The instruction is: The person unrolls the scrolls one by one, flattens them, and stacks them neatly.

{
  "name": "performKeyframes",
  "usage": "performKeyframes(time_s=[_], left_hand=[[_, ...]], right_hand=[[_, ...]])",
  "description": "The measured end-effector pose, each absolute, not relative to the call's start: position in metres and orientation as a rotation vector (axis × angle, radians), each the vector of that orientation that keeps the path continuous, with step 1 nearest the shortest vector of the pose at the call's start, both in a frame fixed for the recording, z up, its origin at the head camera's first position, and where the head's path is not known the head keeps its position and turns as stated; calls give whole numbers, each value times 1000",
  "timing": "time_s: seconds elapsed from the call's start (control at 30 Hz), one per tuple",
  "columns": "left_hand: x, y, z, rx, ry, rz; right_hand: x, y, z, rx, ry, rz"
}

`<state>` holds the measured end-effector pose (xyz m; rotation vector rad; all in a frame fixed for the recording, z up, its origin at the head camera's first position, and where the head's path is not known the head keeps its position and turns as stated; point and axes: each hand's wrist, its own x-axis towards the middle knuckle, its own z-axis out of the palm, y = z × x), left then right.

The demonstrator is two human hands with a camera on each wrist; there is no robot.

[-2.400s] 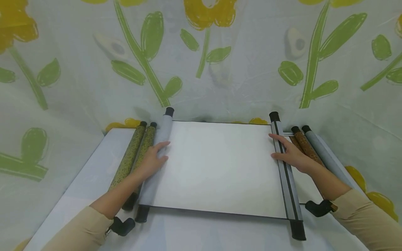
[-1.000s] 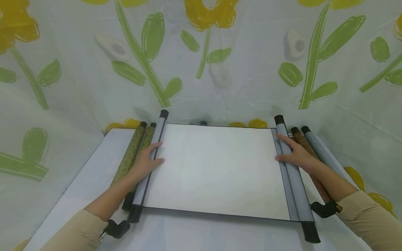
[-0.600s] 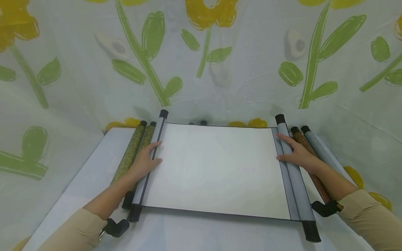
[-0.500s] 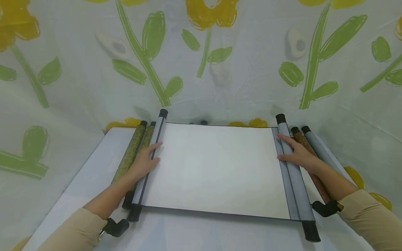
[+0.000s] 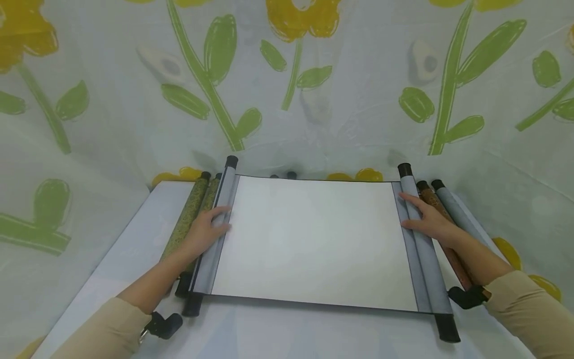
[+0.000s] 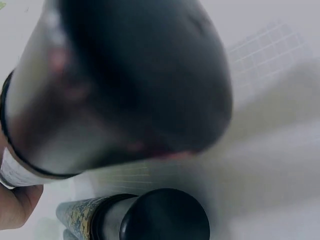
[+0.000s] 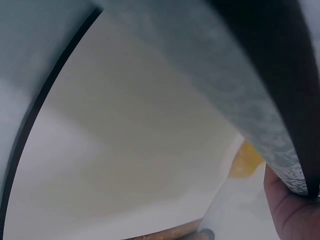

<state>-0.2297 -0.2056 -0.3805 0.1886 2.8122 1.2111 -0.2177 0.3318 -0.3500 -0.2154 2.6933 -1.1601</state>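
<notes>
Across the middle of a white table (image 5: 269, 336), a partly unrolled scroll (image 5: 314, 239) is held stretched sideways between a person's two hands. Its white paper is bordered at both sides by grey-blue strips, and its near edge has a shadow beneath it. The left hand (image 5: 208, 229) grips the left roller (image 5: 206, 271), thumb and forefinger showing on the inner side. The right hand (image 5: 428, 219) grips the right roller (image 5: 428, 269) in much the same way. Both rollers end in black caps.

Just left of the scroll, partly covered by the left arm, lie two green-and-yellow patterned rolls (image 5: 184, 227). On the right, a brown patterned roll (image 5: 434, 200) lies next to a plain grey roll (image 5: 466, 222). Beyond the paper's far edge, two small dark round ends (image 5: 292, 175) peek out; what they belong to is hidden.

Beige sleeves (image 5: 98, 331) cover the arms, and a black device (image 5: 164, 325) sits near each wrist. Behind everything, a pale backdrop (image 5: 358, 124) shows yellow flowers with green stems. In the left wrist view, a large, blurred black cap (image 6: 150, 75) fills the upper part.
</notes>
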Motion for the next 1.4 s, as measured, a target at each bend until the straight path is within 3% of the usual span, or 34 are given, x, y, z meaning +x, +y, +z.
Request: performKeyframes(time_s=[0.7,1.4], left_hand=[[-237,-203,-383,264,2871,1249],[-257,-170,-405,224,2794,1304]], right_hand=[[-228,351,-351,-324,2736,-1166],[-256,377,-359,-120,2762,-944]])
